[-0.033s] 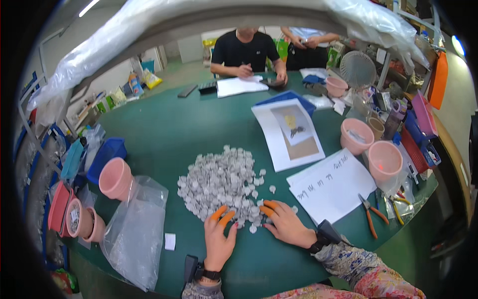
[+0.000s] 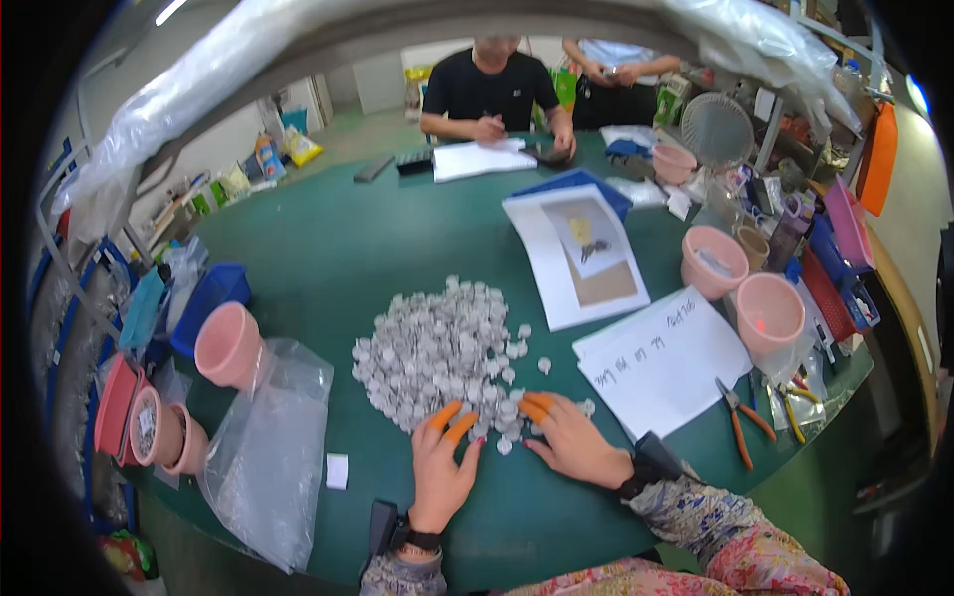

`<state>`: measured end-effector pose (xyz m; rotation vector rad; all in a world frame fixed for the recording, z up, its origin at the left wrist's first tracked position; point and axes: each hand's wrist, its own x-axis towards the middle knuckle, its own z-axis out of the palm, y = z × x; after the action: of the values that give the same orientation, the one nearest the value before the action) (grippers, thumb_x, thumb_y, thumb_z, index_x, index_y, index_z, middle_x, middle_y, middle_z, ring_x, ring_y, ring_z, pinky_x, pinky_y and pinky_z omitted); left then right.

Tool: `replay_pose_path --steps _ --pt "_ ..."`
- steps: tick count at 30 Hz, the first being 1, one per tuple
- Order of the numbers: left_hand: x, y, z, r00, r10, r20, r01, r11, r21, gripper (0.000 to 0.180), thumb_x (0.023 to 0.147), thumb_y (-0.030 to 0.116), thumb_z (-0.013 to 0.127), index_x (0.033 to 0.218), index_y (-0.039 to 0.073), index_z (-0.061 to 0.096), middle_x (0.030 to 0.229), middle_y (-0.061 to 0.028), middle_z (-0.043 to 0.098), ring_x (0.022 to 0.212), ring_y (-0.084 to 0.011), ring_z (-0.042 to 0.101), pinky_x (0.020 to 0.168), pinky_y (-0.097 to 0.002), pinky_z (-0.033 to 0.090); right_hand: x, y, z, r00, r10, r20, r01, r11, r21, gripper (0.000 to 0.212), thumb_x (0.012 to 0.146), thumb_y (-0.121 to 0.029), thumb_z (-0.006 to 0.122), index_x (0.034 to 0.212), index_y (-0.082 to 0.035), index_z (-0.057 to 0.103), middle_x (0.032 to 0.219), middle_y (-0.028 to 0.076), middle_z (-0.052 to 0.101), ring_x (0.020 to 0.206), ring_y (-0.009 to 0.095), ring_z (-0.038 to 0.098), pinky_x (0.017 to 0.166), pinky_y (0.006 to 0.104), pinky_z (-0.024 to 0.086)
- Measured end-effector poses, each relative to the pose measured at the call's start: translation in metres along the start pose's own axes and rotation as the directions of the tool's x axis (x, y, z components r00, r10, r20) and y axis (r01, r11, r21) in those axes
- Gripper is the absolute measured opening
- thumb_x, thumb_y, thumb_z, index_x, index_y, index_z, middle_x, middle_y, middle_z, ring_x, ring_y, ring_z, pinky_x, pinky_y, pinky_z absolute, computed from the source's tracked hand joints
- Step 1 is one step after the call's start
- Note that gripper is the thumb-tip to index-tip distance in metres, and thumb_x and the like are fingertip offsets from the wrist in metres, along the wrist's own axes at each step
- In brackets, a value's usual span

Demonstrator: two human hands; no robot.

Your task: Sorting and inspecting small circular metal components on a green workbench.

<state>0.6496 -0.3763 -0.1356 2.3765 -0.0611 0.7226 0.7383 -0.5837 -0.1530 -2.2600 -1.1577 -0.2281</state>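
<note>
A heap of small, flat, whitish-grey round pieces [image 2: 427,348] lies in the middle of the green table, with several strays along its right side. My left hand [image 2: 444,472] is at the heap's near edge, fingers apart, the thumb by a few loose pieces. My right hand [image 2: 576,447] comes in from the right, its fingers spread over pieces at the near right edge. Orange covers sit on two fingers of each hand. Neither hand shows a piece held; what lies beneath the right fingertips is partly hidden.
Left are a pink pot [image 2: 229,345], a clear plastic bag [image 2: 263,457] and a blue bin [image 2: 213,306]. Written sheets [image 2: 661,363], orange-handled pliers [image 2: 740,422] and pink pots [image 2: 769,313] lie right. Across the table a person in black [image 2: 489,94] sits at papers; another stands beside.
My left hand has shifted slightly right, toward the loose pieces between the hands. My right hand looks nearly the same. The whole view has tilted a little.
</note>
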Motion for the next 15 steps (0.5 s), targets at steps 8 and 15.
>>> replay_pose_path --steps 8,15 --pt "-0.006 -0.002 0.008 0.977 0.054 0.206 -0.042 0.997 -0.059 0.027 0.077 0.006 0.073 0.104 0.007 0.069 0.111 -0.0079 0.062 0.104 -0.0302 0.052 0.092 -0.0402 0.041 0.005 0.008 -0.028 0.998 0.055 0.041 -0.058 0.995 0.084 0.041 0.084 -0.010 0.066 0.124 -0.005 0.056 0.122 0.014 0.055 0.111 0.033 0.052 0.095 0.0378 0.045" --pt "-0.007 0.000 0.014 0.993 0.000 0.120 0.007 0.998 -0.063 0.019 0.076 0.006 0.073 0.095 0.004 0.070 0.092 -0.0100 0.061 0.089 -0.0303 0.053 0.079 -0.0394 0.043 0.023 0.002 -0.007 0.998 0.056 -0.038 -0.053 0.995 0.090 0.042 0.083 -0.012 0.069 0.123 -0.005 0.057 0.116 0.013 0.056 0.105 0.031 0.053 0.090 0.0366 0.046"
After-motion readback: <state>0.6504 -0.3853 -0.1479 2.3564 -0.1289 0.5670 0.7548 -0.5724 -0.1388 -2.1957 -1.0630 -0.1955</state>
